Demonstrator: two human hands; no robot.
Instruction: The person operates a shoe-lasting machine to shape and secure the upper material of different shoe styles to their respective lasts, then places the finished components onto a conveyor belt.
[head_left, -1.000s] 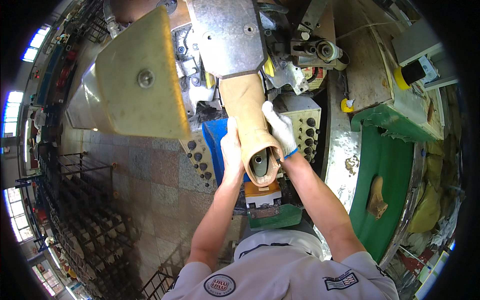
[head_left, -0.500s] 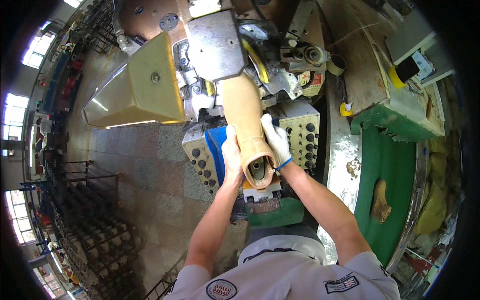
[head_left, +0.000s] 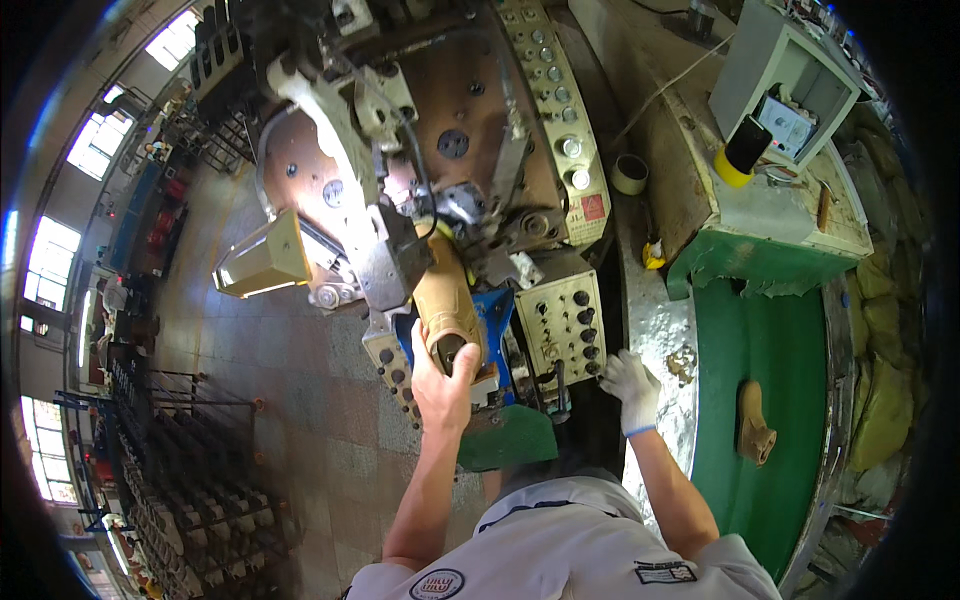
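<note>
The left hand (head_left: 441, 388) pinches the tan boot (head_left: 440, 292) at its collar (head_left: 450, 328), long axis pointing away, toe probably under the machine head (head_left: 397, 265); the gloved right hand (head_left: 632, 386), loosely spread, is apart rightward.

Left hand (head_left: 442, 395) gripping tan boot (head_left: 443, 293), gloved right hand (head_left: 632, 385) near knobbed panel (head_left: 557, 335)

Tan boot (head_left: 443, 296), green belt (head_left: 765, 330), pale shirt (head_left: 570, 545), black-and-yellow cylinder (head_left: 746, 146)
</note>
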